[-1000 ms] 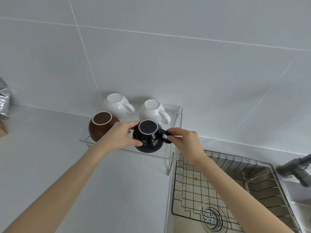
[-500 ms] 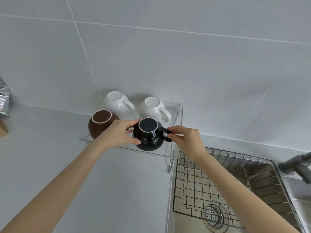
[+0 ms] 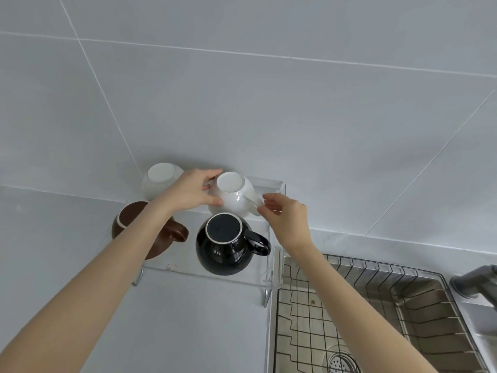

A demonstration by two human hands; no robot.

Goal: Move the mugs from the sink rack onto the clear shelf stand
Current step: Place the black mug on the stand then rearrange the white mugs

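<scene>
Several mugs stand upside down on the clear shelf stand against the wall. The black mug is at the front right, free of both hands. Behind it is a white mug; my left hand grips its body from the left, and my right hand pinches its handle from the right. A second white mug stands at the back left. A brown mug sits at the front left, partly hidden by my left forearm. The wire sink rack at the lower right holds no mugs.
A grey faucet juts in at the right edge above the sink. The drain shows through the rack. Grey countertop spreads to the left and in front of the stand. A tiled wall rises right behind it.
Both hands let go of the black mug, which now rests on the stand, and moved back to the right-hand white mug. The view has moved closer.
</scene>
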